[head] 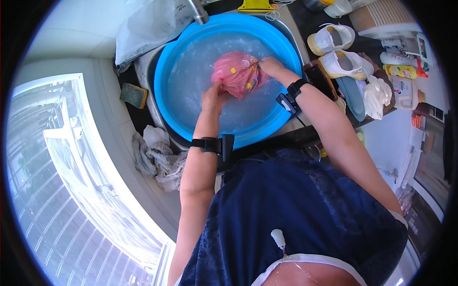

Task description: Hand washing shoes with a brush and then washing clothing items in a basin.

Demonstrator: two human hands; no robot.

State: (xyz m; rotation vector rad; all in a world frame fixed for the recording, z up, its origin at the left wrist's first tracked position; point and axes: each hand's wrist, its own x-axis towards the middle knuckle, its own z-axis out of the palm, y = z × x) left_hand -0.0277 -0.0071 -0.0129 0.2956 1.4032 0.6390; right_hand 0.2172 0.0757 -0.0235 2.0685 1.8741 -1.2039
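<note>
A wet pink cloth [238, 73] with yellow and other coloured patches lies bunched in cloudy water inside a large blue plastic basin [165, 107]. My left hand [213, 95] grips the cloth's lower left edge, its fingertips partly hidden by the fabric. At the cloth's right end, my right hand [271, 67] is closed on a gathered part. The basin rests in a metal sink, below the end of a faucet [201, 16]. Both wrists wear black straps with small devices.
A green and yellow sponge [133, 95] and grey rags [157, 153] lie left of the sink. White shoes [332, 38], a blue-grey insole [350, 96] and bottles [404, 91] stand or lie at right. A plastic bag [150, 32] is at upper left.
</note>
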